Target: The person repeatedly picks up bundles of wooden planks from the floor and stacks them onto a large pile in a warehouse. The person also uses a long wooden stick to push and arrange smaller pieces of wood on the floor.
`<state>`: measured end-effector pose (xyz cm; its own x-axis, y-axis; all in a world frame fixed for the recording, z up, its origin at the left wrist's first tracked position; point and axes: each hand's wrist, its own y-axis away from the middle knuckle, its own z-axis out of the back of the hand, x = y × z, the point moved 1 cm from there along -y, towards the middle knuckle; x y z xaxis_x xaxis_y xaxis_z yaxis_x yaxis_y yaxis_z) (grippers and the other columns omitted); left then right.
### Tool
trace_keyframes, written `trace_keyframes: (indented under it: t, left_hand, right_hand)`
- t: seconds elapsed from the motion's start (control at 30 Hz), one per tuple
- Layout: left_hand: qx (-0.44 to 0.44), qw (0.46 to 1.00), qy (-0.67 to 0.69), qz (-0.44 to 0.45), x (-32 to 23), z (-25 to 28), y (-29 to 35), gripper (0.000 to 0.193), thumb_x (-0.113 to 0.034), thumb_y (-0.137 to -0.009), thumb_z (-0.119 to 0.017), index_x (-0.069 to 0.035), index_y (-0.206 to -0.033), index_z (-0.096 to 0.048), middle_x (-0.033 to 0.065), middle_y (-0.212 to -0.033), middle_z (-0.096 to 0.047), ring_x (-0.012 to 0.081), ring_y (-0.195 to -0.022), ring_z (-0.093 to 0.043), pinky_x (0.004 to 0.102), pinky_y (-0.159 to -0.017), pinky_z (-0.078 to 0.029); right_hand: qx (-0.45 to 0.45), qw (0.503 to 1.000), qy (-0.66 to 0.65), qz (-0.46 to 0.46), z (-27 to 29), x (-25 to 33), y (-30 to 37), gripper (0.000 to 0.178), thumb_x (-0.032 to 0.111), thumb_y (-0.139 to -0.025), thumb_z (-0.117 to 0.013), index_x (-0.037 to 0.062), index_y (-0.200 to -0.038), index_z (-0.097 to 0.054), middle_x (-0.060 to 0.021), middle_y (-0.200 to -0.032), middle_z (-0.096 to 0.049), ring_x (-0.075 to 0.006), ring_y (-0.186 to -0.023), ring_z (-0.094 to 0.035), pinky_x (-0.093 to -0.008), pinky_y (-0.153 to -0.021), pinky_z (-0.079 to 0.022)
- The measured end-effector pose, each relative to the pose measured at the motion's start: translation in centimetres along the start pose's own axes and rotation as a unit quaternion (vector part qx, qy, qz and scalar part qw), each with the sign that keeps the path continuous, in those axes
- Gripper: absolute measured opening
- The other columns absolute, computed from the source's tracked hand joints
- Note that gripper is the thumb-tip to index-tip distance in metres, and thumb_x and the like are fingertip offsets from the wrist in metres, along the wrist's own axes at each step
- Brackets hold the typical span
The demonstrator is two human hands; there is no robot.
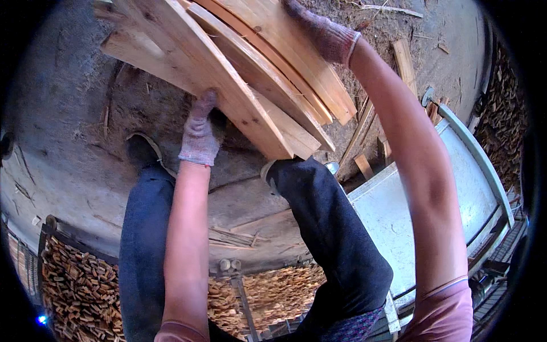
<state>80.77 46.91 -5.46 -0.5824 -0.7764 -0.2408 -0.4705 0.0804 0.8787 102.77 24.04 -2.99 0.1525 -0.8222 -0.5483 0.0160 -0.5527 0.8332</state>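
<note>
Head view: stack of long wooden boards lies far centre, fanned unevenly, their near ends pointing toward your right knee. Your left hand, gloved, grips the stack's left edge, one digit over the wood, the others partly hidden below. Your right hand, also gloved, lies against the far right side of the boards; its fingers run out of view, so can't tell whether they close. Loose wood offcut on the floor, right of the stack. Pale-topped surface at right. Heap of small wood blocks near left.
</note>
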Motion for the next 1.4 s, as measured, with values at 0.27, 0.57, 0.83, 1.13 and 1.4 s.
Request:
trace_keyframes:
  t: [0.27, 0.57, 0.83, 1.13, 1.4]
  left_hand:
    - [0.013, 0.999, 0.026, 0.013, -0.8, 3.6, 1.0, 0.092, -0.07, -0.092, -0.059, -0.012, -0.158, -0.03, 0.0135, -0.152, -0.043, 0.034, -0.138, -0.044, 0.0491, -0.119, -0.038]
    - [0.031, 0.999, -0.023, -0.02, -0.6, 5.5, -0.2, 0.094, -0.063, -0.084, -0.076, -0.008, -0.151, -0.04, 0.0133, -0.136, -0.054, 0.0308, -0.129, -0.051, 0.047, -0.111, -0.046]
    - [-0.097, 0.991, -0.071, -0.067, -6.9, -1.3, 6.0, 0.065, -0.054, -0.105, -0.048, -0.009, -0.152, -0.039, 0.011, -0.137, -0.054, 0.0276, -0.127, -0.052, 0.0419, -0.116, -0.038]
    - [-0.068, 0.985, -0.142, -0.067, -14.4, -5.2, 16.7, 0.06, -0.054, -0.107, -0.04, -0.009, -0.147, -0.044, 0.0106, -0.133, -0.057, 0.0252, -0.122, -0.057, 0.0403, -0.108, -0.048]
    - [-0.065, 0.995, -0.041, 0.056, -19.2, -10.5, 35.4, 0.056, -0.033, -0.101, -0.062, 0.001, -0.143, -0.049, 0.0132, -0.13, -0.063, 0.0231, -0.116, -0.063, 0.0385, -0.103, -0.052]
  right_hand:
    - [-0.037, 0.4, 0.894, 0.196, 5.8, -2.6, -2.3, 0.09, 0.08, -0.096, -0.041, 0.0059, -0.145, -0.057, -0.0152, -0.146, -0.056, -0.0184, -0.129, -0.056, -0.0327, -0.115, -0.038]
    - [-0.063, 0.534, 0.834, 0.12, 8.0, -0.7, -3.8, 0.08, 0.073, -0.095, -0.055, 0.0067, -0.14, -0.062, -0.0133, -0.126, -0.07, -0.0176, -0.108, -0.067, -0.0317, -0.103, -0.05]
    - [0.039, 0.558, 0.823, 0.1, 6.9, -7.3, 0.5, 0.083, 0.07, -0.086, -0.071, -0.0029, -0.125, -0.067, -0.0175, -0.116, -0.073, -0.0171, -0.096, -0.072, -0.0303, -0.087, -0.06]
    - [0.002, 0.629, 0.766, 0.132, 6.5, -16.5, 9.5, 0.067, 0.061, -0.087, -0.074, 0.0019, -0.118, -0.071, -0.009, -0.102, -0.075, -0.0133, -0.084, -0.071, -0.0298, -0.077, -0.06]
    - [-0.05, 0.464, 0.864, 0.188, 6.8, -30.8, 30.0, 0.029, 0.03, -0.099, -0.058, 0.0036, -0.106, -0.068, -0.0133, -0.09, -0.066, -0.0283, -0.084, -0.065, -0.0409, -0.074, -0.052]
